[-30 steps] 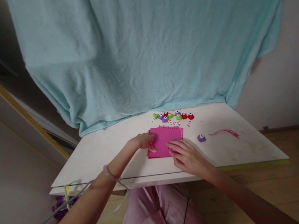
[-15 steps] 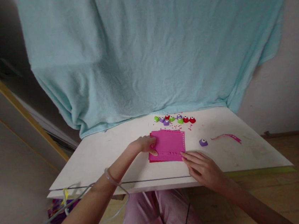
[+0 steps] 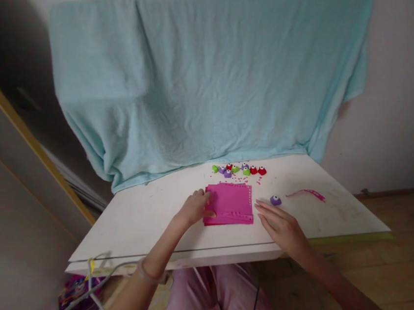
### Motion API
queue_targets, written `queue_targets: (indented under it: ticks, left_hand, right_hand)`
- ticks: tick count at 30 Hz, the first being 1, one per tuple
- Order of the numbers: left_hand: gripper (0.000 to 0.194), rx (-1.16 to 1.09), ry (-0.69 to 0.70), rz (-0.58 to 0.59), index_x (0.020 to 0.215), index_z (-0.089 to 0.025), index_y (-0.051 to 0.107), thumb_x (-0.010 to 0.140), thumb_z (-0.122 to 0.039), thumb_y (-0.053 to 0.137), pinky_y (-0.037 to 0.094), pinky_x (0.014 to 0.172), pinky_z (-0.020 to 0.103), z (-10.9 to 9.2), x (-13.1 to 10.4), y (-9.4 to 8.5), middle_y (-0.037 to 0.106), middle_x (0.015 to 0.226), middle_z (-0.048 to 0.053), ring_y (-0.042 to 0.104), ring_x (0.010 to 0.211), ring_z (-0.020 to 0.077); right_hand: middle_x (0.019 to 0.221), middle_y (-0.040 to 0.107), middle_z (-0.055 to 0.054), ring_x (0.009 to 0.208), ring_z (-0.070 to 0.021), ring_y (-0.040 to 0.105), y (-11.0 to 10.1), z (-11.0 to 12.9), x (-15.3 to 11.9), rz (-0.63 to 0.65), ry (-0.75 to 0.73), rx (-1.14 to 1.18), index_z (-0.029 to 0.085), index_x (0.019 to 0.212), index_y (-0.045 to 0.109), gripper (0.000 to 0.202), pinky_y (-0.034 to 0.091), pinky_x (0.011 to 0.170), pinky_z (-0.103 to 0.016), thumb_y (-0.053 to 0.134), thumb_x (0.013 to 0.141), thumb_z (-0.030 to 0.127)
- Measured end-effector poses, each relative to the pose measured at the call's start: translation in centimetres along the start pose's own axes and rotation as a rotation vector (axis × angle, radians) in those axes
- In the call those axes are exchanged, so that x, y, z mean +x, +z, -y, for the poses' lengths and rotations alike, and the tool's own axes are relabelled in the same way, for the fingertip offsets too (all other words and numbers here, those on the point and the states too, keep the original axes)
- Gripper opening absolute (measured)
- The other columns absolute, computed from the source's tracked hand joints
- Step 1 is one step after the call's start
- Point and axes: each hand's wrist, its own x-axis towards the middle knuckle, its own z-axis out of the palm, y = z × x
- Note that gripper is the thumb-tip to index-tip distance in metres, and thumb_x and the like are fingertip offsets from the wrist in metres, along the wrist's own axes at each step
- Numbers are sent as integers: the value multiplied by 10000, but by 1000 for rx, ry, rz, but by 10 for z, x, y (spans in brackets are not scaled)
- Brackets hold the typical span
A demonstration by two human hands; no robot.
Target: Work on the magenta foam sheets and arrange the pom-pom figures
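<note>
Magenta paper [image 3: 230,199] lies on the table, its top and right edges punched with rows of small holes and a narrow strip running along its near edge. Red paper peeks out beneath at the left. My left hand [image 3: 194,208] grips the paper's left edge, thumb lying on top. Just off the lower right corner, my right hand [image 3: 279,224] rests with stretched fingers and nothing in it. Closest to that hand is a purple paper punch [image 3: 275,200] with a white and black top.
Several small green, purple and red punches [image 3: 245,171] stand at the back, with pink paper bits scattered before them. A curled, perforated pink strip [image 3: 307,192] lies at the right. A blue towel [image 3: 213,75] hangs behind the white table [image 3: 136,221]; a grey cable [image 3: 67,307] runs at lower left.
My right hand has come off the paper's lower right corner and moved slightly right. The left hand keeps its place on the paper. The camera view has tilted up.
</note>
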Motion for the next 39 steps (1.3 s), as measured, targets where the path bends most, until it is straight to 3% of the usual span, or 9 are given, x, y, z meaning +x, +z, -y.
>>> queue_targets:
  ticks: [4,8,14,17,21,26,29,34,39]
  left_hand:
    - [244,-98,-23,-362,1067,-215,576,901,-389,530,453,882,355,-22,-37,13,555,1086,87,557,992,223]
    - [209,-236,-62,-519,1055,-235,583,952,-340,435,466,887,373,-36,-74,25,553,1066,73,563,984,217]
    - [191,-415,-90,-586,974,-227,603,959,-282,421,474,892,375,-32,-102,38,566,1008,64,564,984,207]
    - [199,-418,-83,-615,1011,-223,599,956,-243,409,486,896,379,-35,-105,44,567,1035,67,567,1002,205]
    - [287,-304,2,-624,1195,-229,549,945,-213,409,470,975,426,-51,-102,49,531,1226,100,526,1144,227]
    - [434,-89,137,-534,1364,-278,444,931,-292,466,312,1122,554,-67,-90,54,380,1460,97,327,1371,280]
    - [460,-55,154,-502,1376,-283,442,928,-380,471,283,1137,559,-66,-82,56,404,1441,102,315,1378,288]
    - [452,-50,176,-479,1368,-307,456,927,-408,458,281,1136,541,-63,-76,51,476,1351,92,387,1318,272]
    - [430,-29,176,-432,1333,-315,489,913,-405,474,270,1138,521,-63,-73,45,468,1342,84,395,1288,269]
  right_hand:
    - [1178,656,-90,1099,-245,596,5,2,24,136,41,92,249,1310,560,437,478,981,-427,617,878,209]
    - [1102,675,-73,1015,-224,613,17,1,38,328,59,259,261,1259,605,434,502,892,-360,661,835,187]
    - [850,677,-46,741,-170,606,33,-15,49,491,179,445,189,1040,712,243,484,657,-260,647,807,169]
    - [820,670,-37,728,-163,593,31,-15,59,562,155,459,191,996,727,204,461,650,-254,636,813,187]
    - [829,672,-43,744,-161,590,22,-12,77,625,73,463,192,971,740,187,457,679,-257,622,826,205]
    - [828,687,-43,745,-168,595,21,-23,92,702,14,418,193,942,747,175,475,701,-279,627,823,237]
    - [847,697,-40,746,-176,610,22,-24,90,669,1,381,196,991,726,198,502,702,-299,629,823,232]
    - [1083,663,-83,1010,-228,590,23,-6,66,315,-148,106,231,1163,652,326,480,920,-429,571,858,152]
    - [1317,565,-93,1205,-265,507,24,3,38,310,-394,-88,228,1214,627,420,412,1038,-500,525,836,76]
